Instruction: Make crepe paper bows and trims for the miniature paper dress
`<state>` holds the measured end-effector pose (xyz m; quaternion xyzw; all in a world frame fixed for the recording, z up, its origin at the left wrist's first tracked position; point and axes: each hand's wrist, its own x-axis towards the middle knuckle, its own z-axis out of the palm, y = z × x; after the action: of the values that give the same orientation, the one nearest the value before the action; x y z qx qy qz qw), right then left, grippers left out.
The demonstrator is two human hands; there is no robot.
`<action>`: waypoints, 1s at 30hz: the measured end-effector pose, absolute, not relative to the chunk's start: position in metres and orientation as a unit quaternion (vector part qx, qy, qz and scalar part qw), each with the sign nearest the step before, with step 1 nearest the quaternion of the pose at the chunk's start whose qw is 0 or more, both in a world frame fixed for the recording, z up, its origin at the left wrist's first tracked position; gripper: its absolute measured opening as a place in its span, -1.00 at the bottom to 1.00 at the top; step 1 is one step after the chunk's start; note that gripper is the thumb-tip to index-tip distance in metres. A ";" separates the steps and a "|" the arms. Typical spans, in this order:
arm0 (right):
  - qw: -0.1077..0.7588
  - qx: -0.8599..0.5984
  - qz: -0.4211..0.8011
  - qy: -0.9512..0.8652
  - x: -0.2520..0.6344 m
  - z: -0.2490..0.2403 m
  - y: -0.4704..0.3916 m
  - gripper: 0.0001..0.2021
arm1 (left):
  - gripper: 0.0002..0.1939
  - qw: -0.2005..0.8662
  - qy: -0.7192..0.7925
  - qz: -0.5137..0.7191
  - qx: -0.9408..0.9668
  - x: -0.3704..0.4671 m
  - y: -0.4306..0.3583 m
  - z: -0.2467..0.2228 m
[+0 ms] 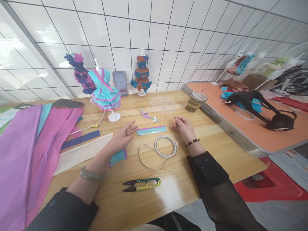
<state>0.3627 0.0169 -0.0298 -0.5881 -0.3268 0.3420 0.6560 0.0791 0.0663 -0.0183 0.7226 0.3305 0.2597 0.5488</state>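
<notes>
My left hand (124, 136) is held over the table with its fingers stretched out and apart, near the left end of a turquoise strip with purple edging (151, 130). Just past that strip's right end, my right hand (184, 128) has its thumb and forefinger pinched together; whatever may be between them is too small to make out. A second turquoise and purple piece (117, 158) lies partly hidden under my left forearm. Closer to me are a roll of white tape (156, 146) with a loose loop of tape, and thread snips (141, 184) with green and yellow handles.
Dressed miniature mannequins (106, 89) stand along the tiled wall, beside a phone-like panel (121, 83). Purple and pink sheets (26, 144) cover the left side. A lidded cup (193, 102) stands back right. An orange table (240, 128) adjoins, bearing a black strapped device (255, 99).
</notes>
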 end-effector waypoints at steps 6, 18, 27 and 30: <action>0.606 -0.634 0.269 -0.398 0.359 -0.026 0.011 -0.67 | -0.39 0.484 0.426 0.359 0.674 0.064 0.066 0.002; 0.238 -0.614 0.104 -0.745 0.292 0.001 -0.066 -0.72 | -0.52 0.330 0.613 0.284 0.659 -0.004 0.014 0.033; 0.232 -0.570 -0.084 -0.784 0.274 -0.008 -0.094 -0.87 | -0.59 0.316 0.490 0.304 0.753 0.020 -0.003 0.012; 0.307 -0.529 -0.145 -0.778 0.268 -0.004 -0.104 -0.89 | -0.48 0.420 0.419 0.277 0.756 0.038 -0.016 0.016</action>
<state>0.2677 -0.1043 -0.0037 -0.5291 -0.7776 -0.1446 0.3074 0.0384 -0.0159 0.0160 0.7560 0.4187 0.2769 0.4201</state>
